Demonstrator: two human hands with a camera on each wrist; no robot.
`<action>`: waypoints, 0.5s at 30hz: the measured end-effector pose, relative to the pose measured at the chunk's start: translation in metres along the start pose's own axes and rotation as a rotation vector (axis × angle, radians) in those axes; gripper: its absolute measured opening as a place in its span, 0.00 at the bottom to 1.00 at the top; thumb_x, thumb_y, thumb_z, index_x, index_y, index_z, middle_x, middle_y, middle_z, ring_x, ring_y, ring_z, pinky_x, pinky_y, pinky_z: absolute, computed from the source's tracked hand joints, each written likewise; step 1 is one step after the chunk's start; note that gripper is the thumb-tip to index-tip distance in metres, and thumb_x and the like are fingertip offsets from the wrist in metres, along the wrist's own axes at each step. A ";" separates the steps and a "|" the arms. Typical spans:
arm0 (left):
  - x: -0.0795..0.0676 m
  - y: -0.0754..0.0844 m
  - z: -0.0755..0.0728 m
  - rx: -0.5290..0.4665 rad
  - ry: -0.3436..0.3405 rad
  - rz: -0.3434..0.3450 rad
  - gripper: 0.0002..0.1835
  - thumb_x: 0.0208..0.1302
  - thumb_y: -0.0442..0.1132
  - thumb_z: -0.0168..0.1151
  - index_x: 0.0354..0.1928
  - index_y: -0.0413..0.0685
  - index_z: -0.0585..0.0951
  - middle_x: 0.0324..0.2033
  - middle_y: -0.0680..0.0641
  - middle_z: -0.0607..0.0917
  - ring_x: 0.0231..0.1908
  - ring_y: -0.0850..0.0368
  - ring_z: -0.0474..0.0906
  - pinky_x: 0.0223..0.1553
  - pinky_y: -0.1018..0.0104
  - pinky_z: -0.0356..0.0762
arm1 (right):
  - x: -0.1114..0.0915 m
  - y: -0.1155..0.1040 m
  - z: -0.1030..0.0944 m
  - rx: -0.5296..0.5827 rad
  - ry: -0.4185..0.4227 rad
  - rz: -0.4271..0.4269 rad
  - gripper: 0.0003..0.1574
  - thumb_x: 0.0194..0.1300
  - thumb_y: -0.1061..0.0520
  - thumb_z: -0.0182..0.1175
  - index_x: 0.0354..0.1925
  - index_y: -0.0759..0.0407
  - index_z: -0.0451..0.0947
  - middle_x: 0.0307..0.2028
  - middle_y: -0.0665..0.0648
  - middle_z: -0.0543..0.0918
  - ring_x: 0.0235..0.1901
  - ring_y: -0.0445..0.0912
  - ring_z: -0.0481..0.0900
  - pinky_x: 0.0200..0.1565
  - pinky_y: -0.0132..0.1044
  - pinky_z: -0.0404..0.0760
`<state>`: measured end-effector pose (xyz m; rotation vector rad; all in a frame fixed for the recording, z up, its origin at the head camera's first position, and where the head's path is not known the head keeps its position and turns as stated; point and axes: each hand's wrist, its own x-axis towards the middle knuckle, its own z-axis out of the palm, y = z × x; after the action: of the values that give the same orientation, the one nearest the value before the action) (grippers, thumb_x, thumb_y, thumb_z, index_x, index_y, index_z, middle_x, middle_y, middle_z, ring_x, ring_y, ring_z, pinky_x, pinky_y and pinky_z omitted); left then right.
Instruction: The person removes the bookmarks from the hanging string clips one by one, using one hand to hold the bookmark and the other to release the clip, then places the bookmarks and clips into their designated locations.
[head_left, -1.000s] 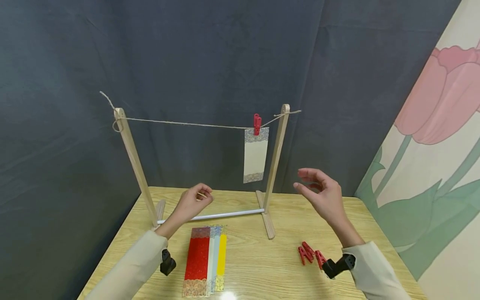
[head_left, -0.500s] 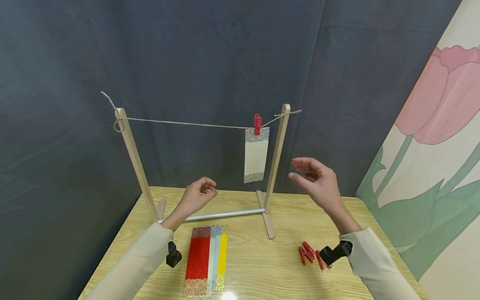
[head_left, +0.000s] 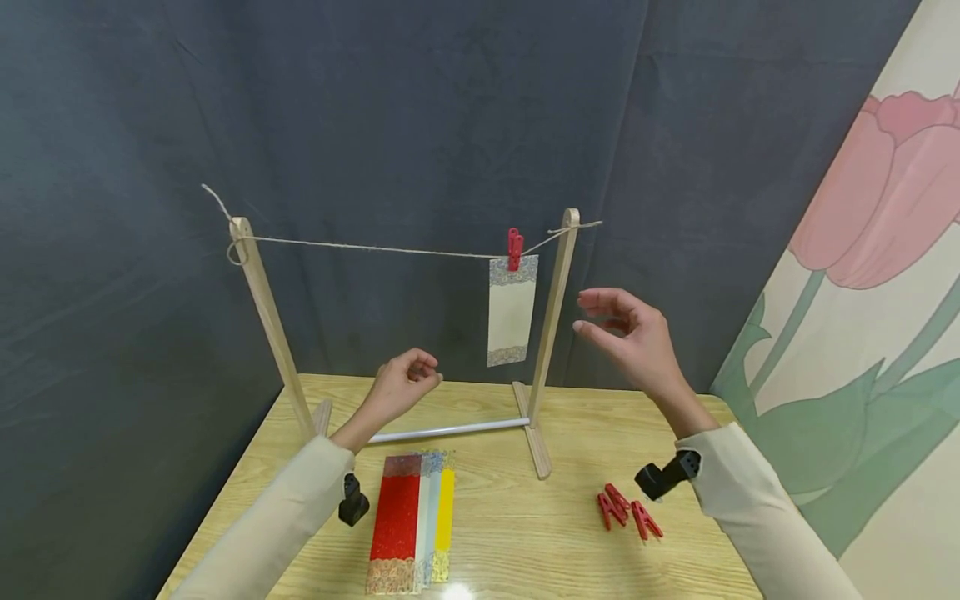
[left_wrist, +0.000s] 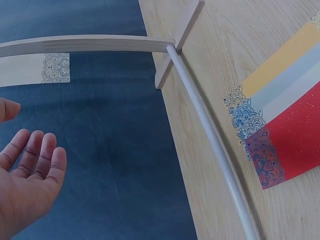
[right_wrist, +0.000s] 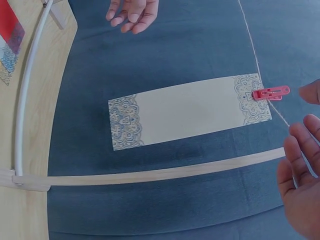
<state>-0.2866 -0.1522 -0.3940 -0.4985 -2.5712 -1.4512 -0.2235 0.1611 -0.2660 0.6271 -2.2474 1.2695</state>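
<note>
A cream paper strip (head_left: 511, 317) with patterned ends hangs from the string, held by a red clothespin (head_left: 514, 250) close to the right post. My right hand (head_left: 633, 337) is raised to the right of that post, fingers loosely curved and nothing in them. In the right wrist view the same clothespin (right_wrist: 270, 93) shows just left of my thumb and fingers. My left hand (head_left: 397, 385) hovers in front of the rack, below the string, relaxed and holding nothing; the left wrist view shows its palm and fingers (left_wrist: 37, 155) bare.
A wooden rack carries the string (head_left: 375, 247) between a left post (head_left: 272, 325) and a right post (head_left: 553, 317), with a white rod (head_left: 450, 431) at the base. Overlapped strips, the red one (head_left: 396, 517) on top, lie at front left. Several red clothespins (head_left: 613, 506) lie front right.
Both hands have risen and shifted, the left toward the right and the right toward the left. The hung strip, its clothespin and the things on the table have stayed put.
</note>
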 end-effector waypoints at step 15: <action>0.007 0.002 0.000 0.018 -0.021 0.022 0.10 0.63 0.38 0.65 0.44 0.43 0.80 0.35 0.50 0.82 0.32 0.55 0.76 0.35 0.61 0.76 | 0.027 0.018 0.009 0.036 -0.006 -0.041 0.22 0.62 0.64 0.65 0.55 0.65 0.77 0.51 0.63 0.80 0.49 0.47 0.76 0.48 0.34 0.75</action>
<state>-0.2926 -0.1492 -0.3900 -0.5404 -2.5842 -1.4219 -0.2567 0.1577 -0.2655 0.6871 -2.2102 1.2919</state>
